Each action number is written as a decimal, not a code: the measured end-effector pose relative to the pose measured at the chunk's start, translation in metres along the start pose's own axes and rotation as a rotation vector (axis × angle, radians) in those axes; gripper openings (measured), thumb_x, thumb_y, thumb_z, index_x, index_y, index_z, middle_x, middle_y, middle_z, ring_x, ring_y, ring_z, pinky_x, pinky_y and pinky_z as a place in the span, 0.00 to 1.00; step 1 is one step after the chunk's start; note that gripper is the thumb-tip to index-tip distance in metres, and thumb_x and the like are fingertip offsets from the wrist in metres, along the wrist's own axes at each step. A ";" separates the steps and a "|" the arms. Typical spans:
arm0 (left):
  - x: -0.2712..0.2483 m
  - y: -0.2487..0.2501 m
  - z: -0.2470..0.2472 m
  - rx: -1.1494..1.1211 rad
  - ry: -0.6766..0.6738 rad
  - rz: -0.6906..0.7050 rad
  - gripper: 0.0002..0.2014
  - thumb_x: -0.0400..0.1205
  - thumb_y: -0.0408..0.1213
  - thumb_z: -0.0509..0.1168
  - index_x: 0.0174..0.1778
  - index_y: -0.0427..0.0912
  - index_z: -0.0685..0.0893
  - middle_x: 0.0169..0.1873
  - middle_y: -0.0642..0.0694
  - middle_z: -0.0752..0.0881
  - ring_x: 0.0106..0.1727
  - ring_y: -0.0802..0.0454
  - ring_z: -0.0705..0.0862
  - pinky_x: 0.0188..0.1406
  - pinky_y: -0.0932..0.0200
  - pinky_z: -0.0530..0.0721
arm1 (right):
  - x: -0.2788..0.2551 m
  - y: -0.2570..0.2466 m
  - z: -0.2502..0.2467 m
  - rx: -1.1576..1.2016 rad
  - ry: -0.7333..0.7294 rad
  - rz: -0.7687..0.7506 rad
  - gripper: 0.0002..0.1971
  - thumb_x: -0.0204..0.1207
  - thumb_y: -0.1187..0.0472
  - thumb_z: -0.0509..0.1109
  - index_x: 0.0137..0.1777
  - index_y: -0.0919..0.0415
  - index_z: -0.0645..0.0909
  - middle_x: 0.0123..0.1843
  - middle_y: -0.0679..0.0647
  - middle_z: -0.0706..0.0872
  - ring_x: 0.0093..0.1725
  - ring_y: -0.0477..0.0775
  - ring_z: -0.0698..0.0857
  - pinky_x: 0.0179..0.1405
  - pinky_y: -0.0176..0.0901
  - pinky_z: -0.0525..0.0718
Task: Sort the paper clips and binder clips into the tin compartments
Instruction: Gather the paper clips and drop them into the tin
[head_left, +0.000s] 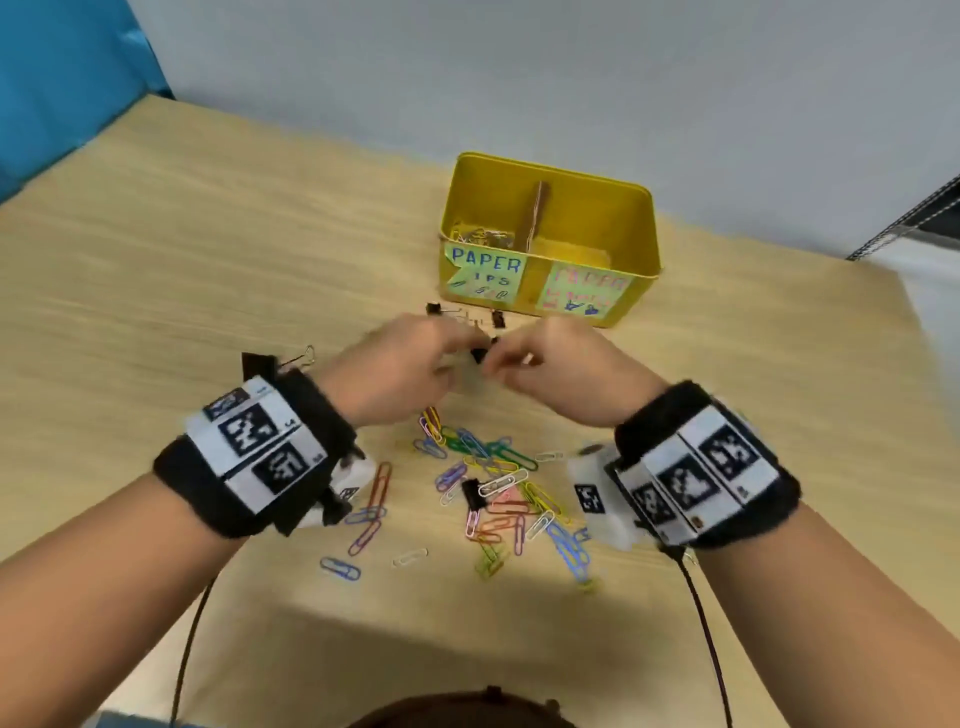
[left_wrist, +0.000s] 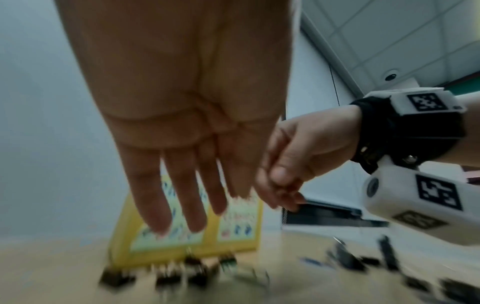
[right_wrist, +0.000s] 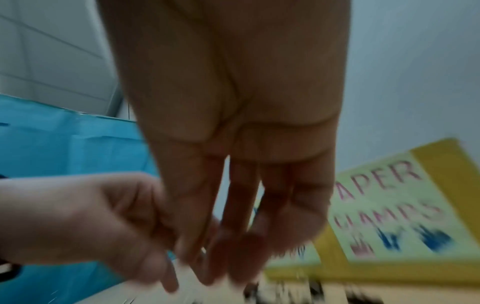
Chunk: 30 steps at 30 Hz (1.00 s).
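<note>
A yellow tin (head_left: 535, 299) stands at the back with a divider (head_left: 537, 213). Its left compartment, labelled PAPER CLIPS, holds several paper clips (head_left: 483, 238); the right one is labelled PAPER CLAMPS. Both hands meet just in front of the tin. A small black binder clip (head_left: 480, 356) sits between their fingertips. My right hand (head_left: 506, 358) has its thumb pressed against curled fingers (left_wrist: 283, 185) and pinches the clip. My left hand (head_left: 462, 358) touches the same spot; its outer fingers (left_wrist: 182, 216) hang straight, while thumb and forefinger are hidden.
Coloured paper clips (head_left: 498, 483) lie scattered near me between the wrists, with one black binder clip (head_left: 471, 493) among them. More binder clips lie before the tin (head_left: 441, 310) (head_left: 497, 318) and behind my left wrist (head_left: 260, 364). A wall rises behind the tin.
</note>
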<state>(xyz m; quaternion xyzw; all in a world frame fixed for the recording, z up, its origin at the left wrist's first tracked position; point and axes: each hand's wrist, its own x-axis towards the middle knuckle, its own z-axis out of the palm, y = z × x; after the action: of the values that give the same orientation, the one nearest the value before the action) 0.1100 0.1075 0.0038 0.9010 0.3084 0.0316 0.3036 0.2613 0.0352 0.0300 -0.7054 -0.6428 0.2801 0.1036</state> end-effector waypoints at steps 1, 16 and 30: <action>-0.012 -0.001 0.016 0.019 -0.197 0.083 0.23 0.79 0.30 0.62 0.70 0.47 0.75 0.72 0.47 0.77 0.72 0.51 0.75 0.73 0.57 0.72 | -0.015 0.003 0.017 -0.032 -0.175 -0.020 0.14 0.77 0.65 0.64 0.56 0.53 0.87 0.54 0.48 0.89 0.52 0.45 0.82 0.48 0.24 0.75; -0.054 0.014 0.063 0.406 -0.597 -0.076 0.40 0.80 0.53 0.57 0.81 0.48 0.40 0.83 0.52 0.37 0.84 0.45 0.37 0.81 0.34 0.50 | -0.067 0.018 0.068 -0.413 -0.285 0.104 0.29 0.80 0.63 0.53 0.80 0.46 0.57 0.77 0.53 0.67 0.70 0.63 0.69 0.69 0.57 0.72; -0.021 0.039 0.074 0.403 -0.514 -0.018 0.38 0.80 0.58 0.55 0.82 0.49 0.48 0.84 0.53 0.43 0.84 0.44 0.43 0.81 0.33 0.48 | -0.070 0.038 0.072 -0.185 -0.126 0.264 0.23 0.77 0.70 0.55 0.71 0.58 0.75 0.64 0.63 0.77 0.65 0.65 0.78 0.65 0.50 0.77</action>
<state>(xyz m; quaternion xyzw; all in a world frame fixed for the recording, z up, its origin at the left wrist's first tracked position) 0.1320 0.0324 -0.0319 0.9187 0.2296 -0.2610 0.1873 0.2548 -0.0533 -0.0298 -0.7711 -0.5730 0.2748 -0.0400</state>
